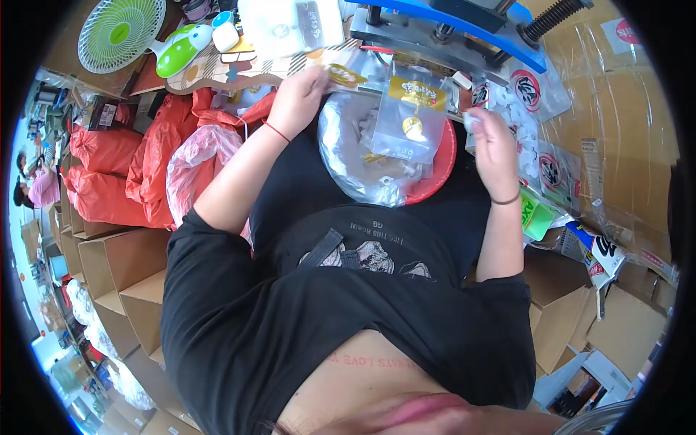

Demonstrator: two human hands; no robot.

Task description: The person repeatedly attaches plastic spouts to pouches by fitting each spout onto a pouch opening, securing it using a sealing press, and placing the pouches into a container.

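My left hand (299, 98) is closed at the table's edge, its fingertips on a small clear bag with a gold label (345, 75). My right hand (496, 148) is raised to the right of the basin, thumb and fingers pinched on a small white piece (472, 123). Between the hands, a red basin (444, 168) lined with clear plastic (339, 156) rests at my lap. Small pale pieces lie inside it, partly covered. A flat clear pouch with a gold band (413, 109) lies over the basin, touched by neither hand.
A blue and black metal press (449, 32) stands at the back. The green fan (119, 32) is at the back left, above red bags (109, 152). White pieces (507, 109) and printed bags (551, 170) lie right. Cardboard boxes (145, 257) stand on both sides.
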